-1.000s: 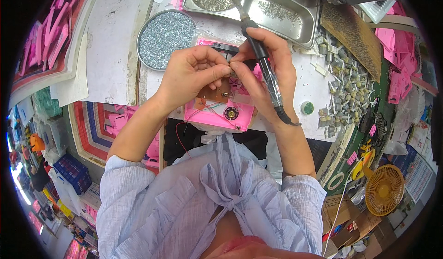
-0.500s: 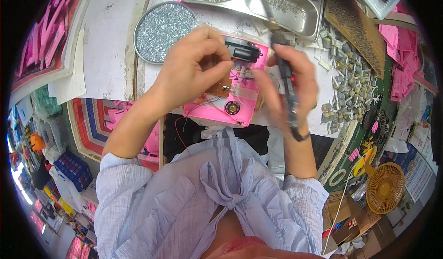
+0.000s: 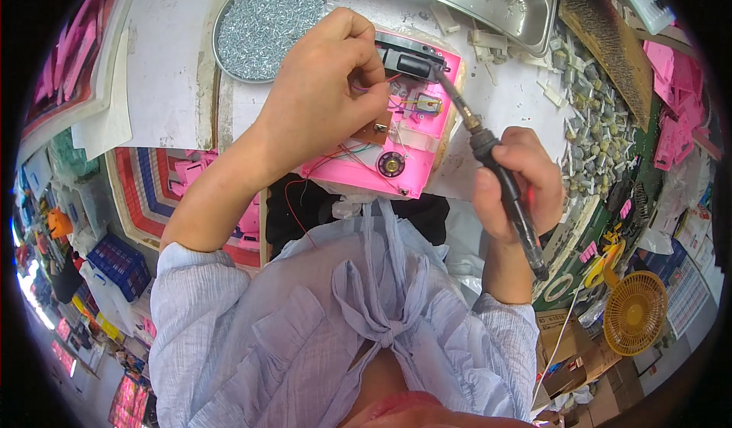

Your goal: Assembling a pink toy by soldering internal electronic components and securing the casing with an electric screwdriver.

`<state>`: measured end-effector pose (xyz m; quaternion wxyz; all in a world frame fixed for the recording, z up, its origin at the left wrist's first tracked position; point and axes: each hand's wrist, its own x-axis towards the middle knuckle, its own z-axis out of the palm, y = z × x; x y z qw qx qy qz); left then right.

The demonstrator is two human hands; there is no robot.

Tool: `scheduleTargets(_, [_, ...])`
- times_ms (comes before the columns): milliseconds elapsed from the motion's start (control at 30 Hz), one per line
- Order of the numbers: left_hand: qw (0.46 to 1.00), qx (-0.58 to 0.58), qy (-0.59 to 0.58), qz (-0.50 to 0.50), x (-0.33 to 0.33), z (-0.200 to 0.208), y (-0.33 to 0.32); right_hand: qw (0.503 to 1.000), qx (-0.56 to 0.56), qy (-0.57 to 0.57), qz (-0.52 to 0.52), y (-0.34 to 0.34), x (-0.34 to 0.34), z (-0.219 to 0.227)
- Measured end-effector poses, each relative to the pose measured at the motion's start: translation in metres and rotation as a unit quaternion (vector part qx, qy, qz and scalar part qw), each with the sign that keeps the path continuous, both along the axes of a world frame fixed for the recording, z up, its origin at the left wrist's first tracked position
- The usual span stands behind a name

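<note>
A pink plastic housing (image 3: pixel 428 165) lies on the bench with electronic parts inside. Along its far edge sits a black motor-like unit (image 3: pixel 412 64), and nearer are a small motor (image 3: pixel 428 104), a brown circuit board (image 3: pixel 374 131) and a round speaker (image 3: pixel 391 164). Over the housing's left part, my left hand (image 3: pixel 328 92) is closed in a pinch; whatever its fingertips hold is hidden. My right hand (image 3: pixel 526 180) grips a soldering iron (image 3: pixel 505 184) by its black handle. The iron's tip points up and left, at the black unit's right end. Thin red and green wires (image 3: pixel 341 152) trail from the housing.
A round tray of small screws (image 3: pixel 268 27) stands behind my left hand. Metal compartment trays (image 3: pixel 534 35) are at the back. Many small grey parts with white stems (image 3: pixel 591 123) cover the bench's right side. A striped bin (image 3: pixel 141 199) with pink pieces lies left.
My right hand has moved right and nearer, and the soldering iron's tip has come down from over the metal tray to the housing's far right corner. The left hand keeps its pinch.
</note>
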<state>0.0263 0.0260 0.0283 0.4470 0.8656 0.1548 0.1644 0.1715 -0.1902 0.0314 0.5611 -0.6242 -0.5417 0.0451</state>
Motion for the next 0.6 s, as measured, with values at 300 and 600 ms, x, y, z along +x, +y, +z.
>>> scheduleTargets(300, [1.000, 0.012, -0.009, -0.003, -0.001, -0.003, 0.003, 0.999, -0.027, -0.039, 0.027, 0.008, -0.008, 0.001])
scheduleTargets(600, [1.000, -0.002, -0.012, 0.003, -0.001, -0.005, 0.002, 0.998, -0.019, -0.049, 0.027, 0.014, -0.008, -0.003])
